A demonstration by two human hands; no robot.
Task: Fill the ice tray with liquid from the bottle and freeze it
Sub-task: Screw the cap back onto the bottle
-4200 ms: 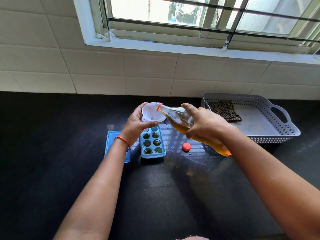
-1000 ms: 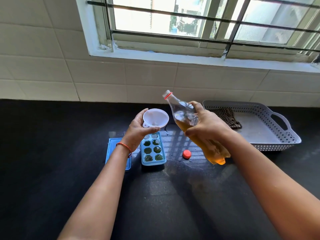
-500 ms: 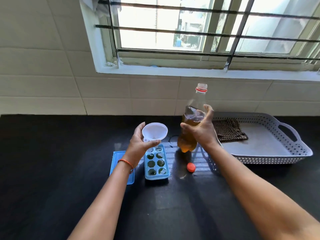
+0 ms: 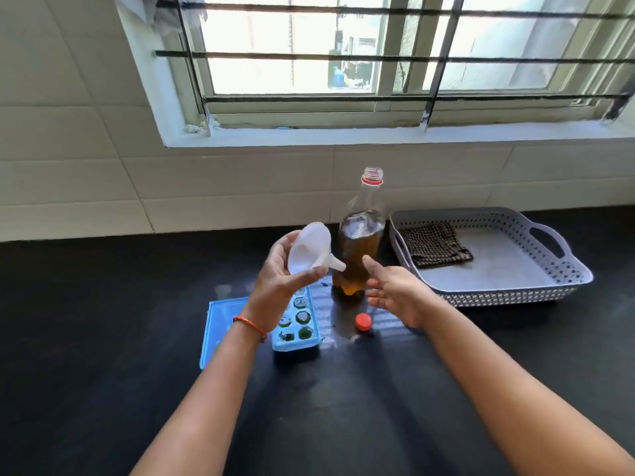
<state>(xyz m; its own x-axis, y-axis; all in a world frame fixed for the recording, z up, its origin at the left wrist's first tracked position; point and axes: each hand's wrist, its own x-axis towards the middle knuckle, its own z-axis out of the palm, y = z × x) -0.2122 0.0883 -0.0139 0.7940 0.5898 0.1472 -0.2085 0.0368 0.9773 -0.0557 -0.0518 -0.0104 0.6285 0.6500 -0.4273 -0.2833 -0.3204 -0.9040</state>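
Where the black counter (image 4: 103,338) runs left and near, it lies bare; the far edge meets tiled wall, with a grey basket (image 4: 563,273) at right. Ice tray (image 4: 299,324) sits center, its blue lid (image 4: 220,324) touching on the left, bottle (image 4: 360,249) upright just beyond, red cap (image 4: 363,321) beside. Left hand (image 4: 285,286) pinches a white funnel (image 4: 309,247), tilted. Right hand (image 4: 395,290) spread, empty, near the bottle.

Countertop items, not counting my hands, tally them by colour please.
Blue: 2, ice tray and flat lid
Red: 1, bottle cap
White: 1, funnel
Clear: 1, plastic bottle
Grey: 1, perforated basket
Brown: 1, checked cloth
Total: 7
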